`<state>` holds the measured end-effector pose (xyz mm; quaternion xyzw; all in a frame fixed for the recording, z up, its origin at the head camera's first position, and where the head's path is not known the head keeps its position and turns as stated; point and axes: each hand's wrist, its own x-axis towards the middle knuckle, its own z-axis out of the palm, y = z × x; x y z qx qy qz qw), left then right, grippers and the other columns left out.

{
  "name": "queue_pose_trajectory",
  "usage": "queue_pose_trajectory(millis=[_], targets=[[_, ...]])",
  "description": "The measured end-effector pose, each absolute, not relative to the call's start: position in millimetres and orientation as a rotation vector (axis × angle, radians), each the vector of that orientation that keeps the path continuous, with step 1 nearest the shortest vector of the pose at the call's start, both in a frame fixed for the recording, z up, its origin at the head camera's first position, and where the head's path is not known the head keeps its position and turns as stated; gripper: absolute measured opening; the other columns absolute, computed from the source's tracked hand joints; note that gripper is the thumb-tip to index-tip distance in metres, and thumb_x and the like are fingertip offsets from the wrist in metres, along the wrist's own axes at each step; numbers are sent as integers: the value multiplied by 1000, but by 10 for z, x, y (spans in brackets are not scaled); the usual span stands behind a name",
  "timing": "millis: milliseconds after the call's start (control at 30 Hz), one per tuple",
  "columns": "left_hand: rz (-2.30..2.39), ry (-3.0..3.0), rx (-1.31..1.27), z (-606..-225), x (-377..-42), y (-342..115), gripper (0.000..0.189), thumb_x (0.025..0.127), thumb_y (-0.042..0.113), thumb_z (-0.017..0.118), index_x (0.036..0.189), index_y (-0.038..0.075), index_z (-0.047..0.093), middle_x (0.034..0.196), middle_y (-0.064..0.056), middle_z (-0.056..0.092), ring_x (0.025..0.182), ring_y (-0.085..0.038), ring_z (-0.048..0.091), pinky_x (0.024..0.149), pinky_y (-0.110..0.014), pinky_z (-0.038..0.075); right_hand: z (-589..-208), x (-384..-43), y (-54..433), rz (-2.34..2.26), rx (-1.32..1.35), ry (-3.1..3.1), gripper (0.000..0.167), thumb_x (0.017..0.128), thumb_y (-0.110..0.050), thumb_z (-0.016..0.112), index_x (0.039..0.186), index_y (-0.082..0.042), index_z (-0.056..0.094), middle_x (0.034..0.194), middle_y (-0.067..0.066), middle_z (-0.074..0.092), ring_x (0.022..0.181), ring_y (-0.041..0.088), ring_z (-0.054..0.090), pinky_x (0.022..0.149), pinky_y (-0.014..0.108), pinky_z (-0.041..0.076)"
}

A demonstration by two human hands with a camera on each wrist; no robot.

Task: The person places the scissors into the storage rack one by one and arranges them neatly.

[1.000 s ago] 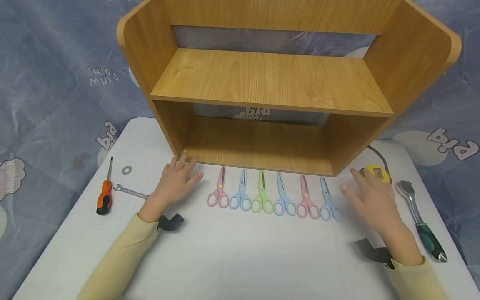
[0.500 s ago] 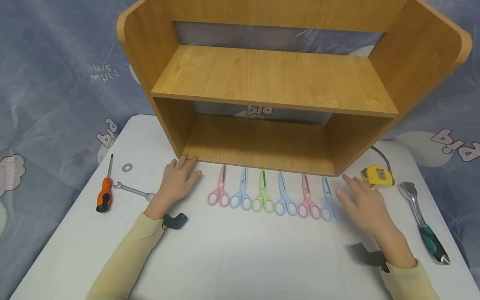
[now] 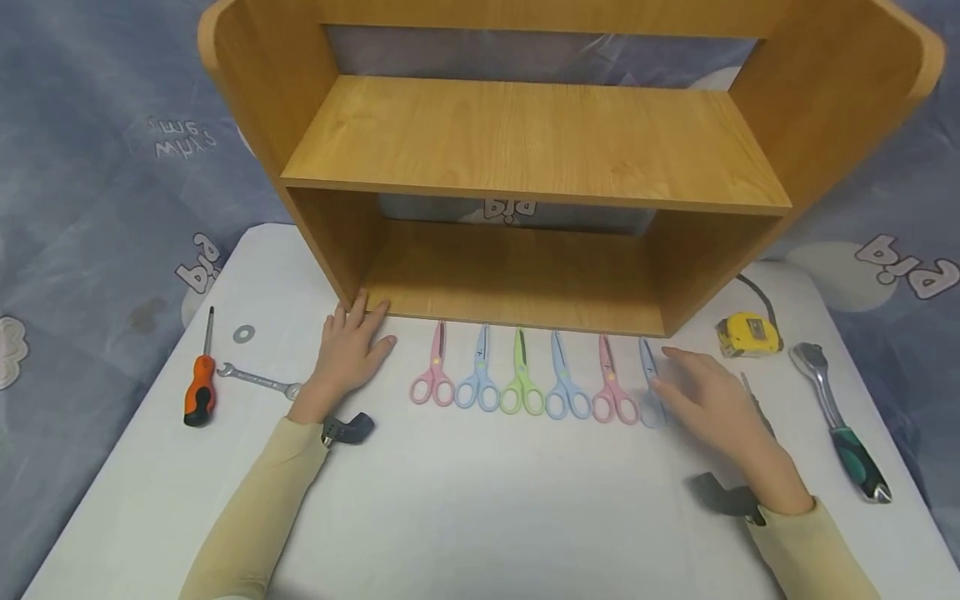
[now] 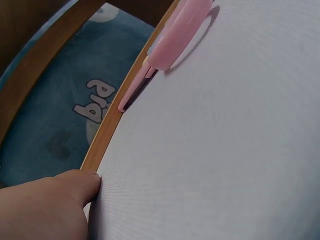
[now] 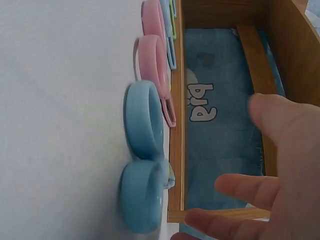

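Note:
A row of several scissors lies along the shelf's front edge: pink scissors (image 3: 432,372) at the left end, then green scissors (image 3: 521,382) and blue scissors (image 3: 567,385) among others. My left hand (image 3: 343,358) rests at the front left corner of the wooden shelf (image 3: 510,321), fingers extended onto its edge. Over the rightmost blue scissors (image 3: 649,379), my right hand (image 3: 712,404) is held with loose fingers and grips nothing; it partly covers their handle. In the right wrist view, those blue scissors' handle loops (image 5: 142,120) stand apart from the fingers.
At the left lie an orange screwdriver (image 3: 201,383), a washer (image 3: 243,333) and a wrench (image 3: 258,380). A yellow tape measure (image 3: 748,335) and a green-handled ratchet (image 3: 847,442) lie at the right. A thin grey object (image 3: 759,406) is partly hidden behind my right hand.
My right hand has moved left, off the tape measure and over the rightmost blue scissors. The thin grey object beside it has come into view. My left hand stays by the shelf corner.

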<state>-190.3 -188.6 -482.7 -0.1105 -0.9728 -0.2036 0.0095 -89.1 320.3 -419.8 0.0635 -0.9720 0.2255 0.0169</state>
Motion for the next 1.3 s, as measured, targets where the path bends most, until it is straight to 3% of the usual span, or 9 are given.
queue_pose_trajectory(millis=[367, 500, 667, 800, 900, 967, 1033, 1100, 1300], targets=[[-638, -3036, -337, -4771, -1905, -1910, 66, 101, 41, 52, 159, 14, 35, 170, -24, 11, 152, -59, 8, 121, -72, 9, -4162, -962, 3204, 576, 120, -3173, 61, 88, -43, 77, 125, 2, 62, 124, 31, 65, 113, 47, 59, 97, 66, 46], [-641, -3035, -328, -4755, -1908, -1915, 66, 101, 41, 53, 159, 14, 35, 170, -24, 13, 152, -59, 9, 121, -72, 10, -4137, -989, 3217, 574, 106, -3268, 64, 86, -48, 77, 123, 3, 63, 108, 25, 69, 93, 36, 62, 81, 55, 53], [-694, -3002, -316, -4768, -1896, -1914, 65, 100, 39, 55, 157, 13, 38, 169, -25, 16, 152, -59, 11, 120, -73, 10, -4152, -998, 3216, 577, 105, -3320, 62, 87, -45, 77, 121, 4, 63, 94, 16, 68, 80, 26, 58, 68, 40, 50], [-933, -2773, -238, -4788, -1882, -1895, 47, 96, 25, 60, 139, 4, 61, 157, -27, 43, 146, -54, 35, 118, -68, 24, -4205, -1004, 3235, 559, 96, -3322, 59, 88, -45, 76, 120, 4, 62, 87, 12, 65, 78, 24, 55, 65, 34, 44], [-1191, -2477, -25, -4791, -1874, -1874, 25, 93, 12, 61, 109, -2, 74, 125, -26, 69, 118, -40, 63, 102, -49, 47, -4239, -1003, 3248, 545, 98, -3314, 58, 89, -44, 75, 120, 3, 62, 85, 10, 63, 76, 23, 54, 63, 32, 42], [-1330, -2297, 140, -4793, -1880, -1865, 19, 92, 8, 61, 100, -3, 73, 108, -22, 74, 99, -27, 66, 88, -33, 49, -4252, -996, 3251, 547, 98, -3312, 57, 89, -44, 74, 119, 3, 62, 84, 10, 63, 75, 23, 54, 63, 32, 42], [-1439, -2166, 256, -4793, -1896, -1857, 19, 92, 6, 59, 105, -4, 68, 106, -21, 71, 91, -19, 61, 82, -24, 45, -4260, -986, 3250, 553, 95, -3313, 58, 90, -45, 74, 119, 3, 61, 85, 11, 63, 75, 23, 54, 62, 32, 42], [-1524, -2105, 306, -4794, -1931, -1853, 27, 94, 6, 58, 119, -4, 61, 115, -20, 66, 97, -15, 58, 87, -21, 45, -4268, -975, 3249, 557, 87, -3317, 58, 90, -45, 73, 120, 3, 61, 85, 11, 63, 75, 23, 55, 62, 32, 43], [-1641, -2140, 331, -4762, -2085, -1860, 43, 109, 26, 42, 145, 3, 50, 143, -19, 56, 134, -29, 54, 115, -41, 41, -4291, -953, 3249, 559, 92, -3312, 56, 91, -44, 72, 120, 3, 60, 83, 10, 61, 74, 22, 53, 62, 32, 42]])
